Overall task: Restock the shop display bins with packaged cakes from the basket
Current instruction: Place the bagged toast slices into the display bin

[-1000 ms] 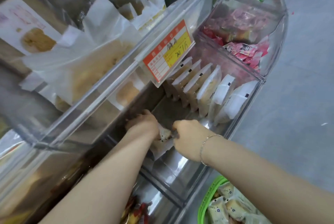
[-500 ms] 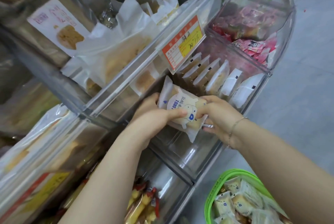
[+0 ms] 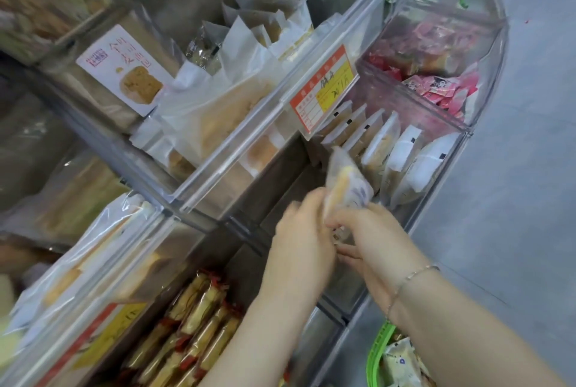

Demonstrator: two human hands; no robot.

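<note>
My left hand (image 3: 300, 230) and right hand (image 3: 371, 237) both pinch the bottom of one cake packet (image 3: 346, 187), fingers curled on it. It stands on end, tilted, long axis pointing up and far toward the row of packets (image 3: 383, 149) upright in the clear bin (image 3: 436, 187) just beyond; my right hand is nearer that row. Far right, another bin holds pink wrappers (image 3: 442, 90). Near right, the green basket (image 3: 378, 352) holds more cakes.

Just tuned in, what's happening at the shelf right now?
A person is restocking. Both hands, left hand and right hand, hold one packaged cake upright over the clear bin, beside the row of cakes already standing there. The green basket with more cakes sits at lower right.
</note>
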